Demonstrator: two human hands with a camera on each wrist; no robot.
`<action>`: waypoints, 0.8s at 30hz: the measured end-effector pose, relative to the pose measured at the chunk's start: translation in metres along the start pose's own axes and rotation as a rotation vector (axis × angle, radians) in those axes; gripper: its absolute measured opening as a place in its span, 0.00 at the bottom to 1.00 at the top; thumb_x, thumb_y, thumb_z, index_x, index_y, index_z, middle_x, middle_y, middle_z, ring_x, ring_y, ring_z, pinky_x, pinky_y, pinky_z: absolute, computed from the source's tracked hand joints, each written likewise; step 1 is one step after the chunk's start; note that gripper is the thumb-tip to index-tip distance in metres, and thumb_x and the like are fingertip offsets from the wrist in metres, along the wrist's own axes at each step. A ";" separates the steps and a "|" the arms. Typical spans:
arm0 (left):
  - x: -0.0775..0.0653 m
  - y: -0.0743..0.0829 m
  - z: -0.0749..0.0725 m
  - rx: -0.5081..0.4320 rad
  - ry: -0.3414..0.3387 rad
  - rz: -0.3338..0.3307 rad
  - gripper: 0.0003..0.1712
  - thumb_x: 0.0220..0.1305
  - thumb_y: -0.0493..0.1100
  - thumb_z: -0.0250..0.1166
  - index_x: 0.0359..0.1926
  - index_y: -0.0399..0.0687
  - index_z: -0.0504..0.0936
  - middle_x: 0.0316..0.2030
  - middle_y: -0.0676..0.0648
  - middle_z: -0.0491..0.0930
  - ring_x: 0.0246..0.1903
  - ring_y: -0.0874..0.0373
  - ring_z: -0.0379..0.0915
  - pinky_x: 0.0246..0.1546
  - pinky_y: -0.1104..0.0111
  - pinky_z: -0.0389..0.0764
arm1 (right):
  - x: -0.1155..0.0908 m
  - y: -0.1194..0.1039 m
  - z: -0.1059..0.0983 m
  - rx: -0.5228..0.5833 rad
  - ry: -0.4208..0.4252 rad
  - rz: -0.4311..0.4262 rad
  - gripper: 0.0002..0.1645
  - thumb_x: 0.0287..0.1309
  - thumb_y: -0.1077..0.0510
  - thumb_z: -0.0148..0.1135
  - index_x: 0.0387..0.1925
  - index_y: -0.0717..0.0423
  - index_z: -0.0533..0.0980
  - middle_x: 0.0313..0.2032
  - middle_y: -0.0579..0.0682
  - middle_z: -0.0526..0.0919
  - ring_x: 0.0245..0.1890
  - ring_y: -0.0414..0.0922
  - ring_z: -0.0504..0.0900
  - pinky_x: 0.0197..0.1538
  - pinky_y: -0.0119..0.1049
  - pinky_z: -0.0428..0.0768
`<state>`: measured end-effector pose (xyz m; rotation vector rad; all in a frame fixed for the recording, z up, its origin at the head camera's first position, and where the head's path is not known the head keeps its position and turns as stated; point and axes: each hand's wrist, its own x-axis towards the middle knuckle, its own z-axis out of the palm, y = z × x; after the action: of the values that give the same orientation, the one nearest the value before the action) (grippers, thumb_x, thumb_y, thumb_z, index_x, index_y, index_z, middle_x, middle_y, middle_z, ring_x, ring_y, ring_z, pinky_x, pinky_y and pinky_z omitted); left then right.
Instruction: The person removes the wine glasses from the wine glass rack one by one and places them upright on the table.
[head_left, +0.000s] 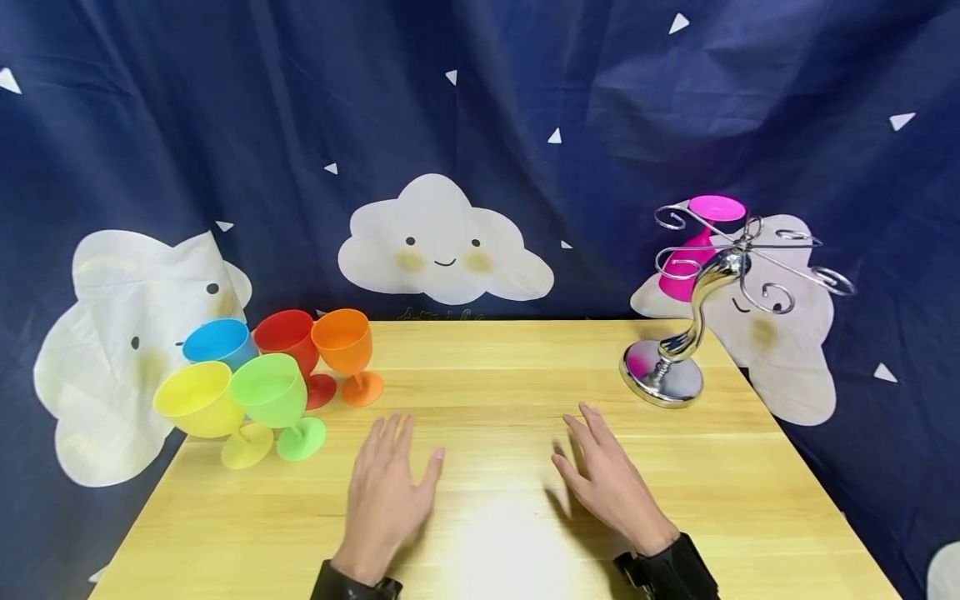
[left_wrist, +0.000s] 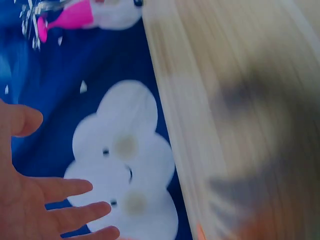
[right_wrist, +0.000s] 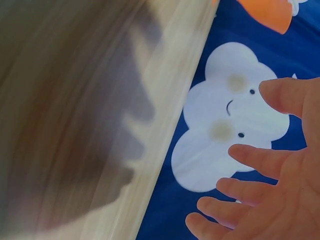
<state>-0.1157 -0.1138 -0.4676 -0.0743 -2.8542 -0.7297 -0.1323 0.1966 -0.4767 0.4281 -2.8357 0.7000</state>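
Observation:
My left hand (head_left: 387,498) is over the front of the wooden table, fingers straight and thumb spread, holding nothing. Ahead and left of it stand plastic goblets: green (head_left: 270,390), yellow (head_left: 197,398), blue (head_left: 221,342), red (head_left: 288,337) and orange (head_left: 342,342). My right hand (head_left: 611,483) hovers over the right half, palm down, its fingers spread and nothing in them. Beyond it a chrome rack (head_left: 703,304) with curled wire arms rises from a round base. One pink goblet (head_left: 684,271) hangs upside down by its foot on the rack's left arms.
The pale wood table (head_left: 495,375) ends at a back edge against a dark blue curtain (head_left: 495,108) printed with white clouds and triangles. The rack stands near the back right corner, its wire arms reaching past the table's edge.

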 end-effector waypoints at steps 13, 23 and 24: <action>0.001 0.040 0.035 0.100 -0.059 0.132 0.44 0.72 0.71 0.50 0.74 0.45 0.67 0.73 0.36 0.64 0.74 0.36 0.55 0.73 0.41 0.57 | 0.006 -0.030 0.020 0.031 -0.050 -0.030 0.41 0.69 0.41 0.62 0.73 0.61 0.66 0.76 0.65 0.58 0.75 0.64 0.58 0.72 0.64 0.63; 0.003 0.041 0.038 0.109 -0.045 0.147 0.43 0.71 0.70 0.53 0.74 0.45 0.68 0.72 0.37 0.65 0.74 0.37 0.56 0.73 0.42 0.57 | 0.022 -0.025 -0.025 0.019 0.024 -0.065 0.41 0.68 0.43 0.64 0.73 0.58 0.66 0.74 0.65 0.61 0.71 0.63 0.66 0.67 0.63 0.70; 0.004 0.040 0.038 0.105 -0.038 0.149 0.43 0.70 0.69 0.54 0.74 0.45 0.68 0.72 0.37 0.66 0.73 0.37 0.56 0.73 0.42 0.57 | 0.025 -0.024 -0.035 0.010 0.037 -0.076 0.41 0.68 0.43 0.64 0.73 0.58 0.65 0.74 0.64 0.62 0.71 0.62 0.67 0.67 0.63 0.70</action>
<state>-0.1221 -0.0601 -0.4810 -0.2858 -2.8788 -0.5534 -0.1437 0.1869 -0.4298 0.5155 -2.7662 0.7003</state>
